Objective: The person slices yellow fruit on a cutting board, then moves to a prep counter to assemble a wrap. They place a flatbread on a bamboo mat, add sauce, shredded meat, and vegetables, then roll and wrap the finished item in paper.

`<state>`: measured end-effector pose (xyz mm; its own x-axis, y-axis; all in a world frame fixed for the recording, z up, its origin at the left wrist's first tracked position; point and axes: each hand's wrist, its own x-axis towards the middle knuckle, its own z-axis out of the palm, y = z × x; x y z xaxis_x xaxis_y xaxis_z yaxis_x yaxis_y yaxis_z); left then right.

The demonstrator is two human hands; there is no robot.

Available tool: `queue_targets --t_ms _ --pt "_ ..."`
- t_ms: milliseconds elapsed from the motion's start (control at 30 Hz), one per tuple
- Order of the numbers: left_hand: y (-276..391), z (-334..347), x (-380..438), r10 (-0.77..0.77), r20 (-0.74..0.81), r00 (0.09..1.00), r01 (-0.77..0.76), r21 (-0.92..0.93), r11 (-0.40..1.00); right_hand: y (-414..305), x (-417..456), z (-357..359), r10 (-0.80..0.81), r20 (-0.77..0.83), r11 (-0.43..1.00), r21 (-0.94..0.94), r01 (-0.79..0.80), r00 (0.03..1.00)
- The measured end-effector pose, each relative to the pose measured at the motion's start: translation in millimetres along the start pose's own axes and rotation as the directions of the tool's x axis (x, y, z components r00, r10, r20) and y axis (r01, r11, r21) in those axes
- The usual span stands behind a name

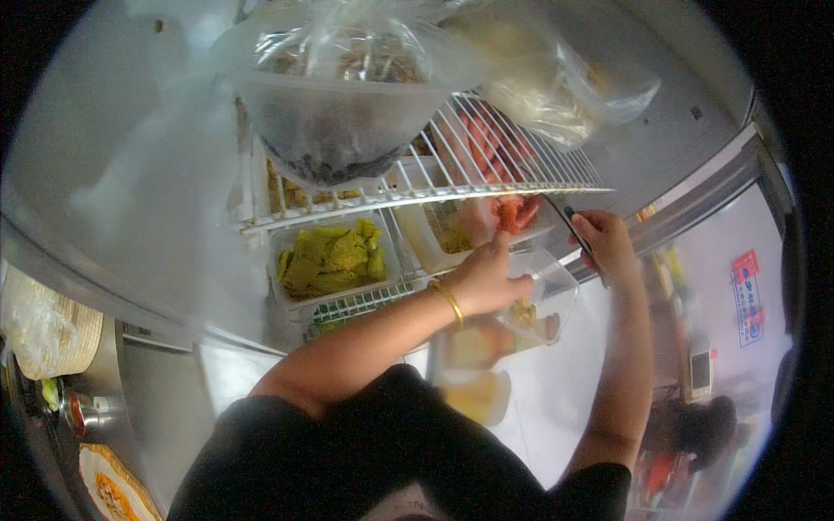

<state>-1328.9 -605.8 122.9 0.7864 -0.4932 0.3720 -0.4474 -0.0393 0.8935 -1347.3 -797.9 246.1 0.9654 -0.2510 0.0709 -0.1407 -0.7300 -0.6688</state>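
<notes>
My left hand (488, 280), with a gold bracelet at the wrist, is at the front of an open refrigerator. Its thumb lies against a tilted clear plastic container (557, 293) with yellowish pieces inside. The fingertips point up at reddish meat (515, 213), partly in clear plastic, under a white wire shelf (417, 195). My right hand (603, 241) grips a slender dark utensil (580, 234) whose far end reaches towards the meat; its exact kind is unclear. Left of my left hand, a tub of green pickled vegetables (335, 257) stands beside another plastic tub (423, 241).
On the wire shelf sit a bagged bowl of dark food (332, 130) and a plastic bag of pale food (541, 84). Blurred yellowish containers (479, 391) show below my arms. At the left, a counter (156, 378) carries a steel bowl (81, 413) and a woven basket (71, 325).
</notes>
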Motion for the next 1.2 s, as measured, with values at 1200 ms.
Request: queue_targets --t_ms 1200 --pt "26 3 -319 -0.592 0.156 0.791 0.580 -0.503 0.641 3 -492 -47 -0.489 0.235 0.598 -0.611 0.519 0.840"
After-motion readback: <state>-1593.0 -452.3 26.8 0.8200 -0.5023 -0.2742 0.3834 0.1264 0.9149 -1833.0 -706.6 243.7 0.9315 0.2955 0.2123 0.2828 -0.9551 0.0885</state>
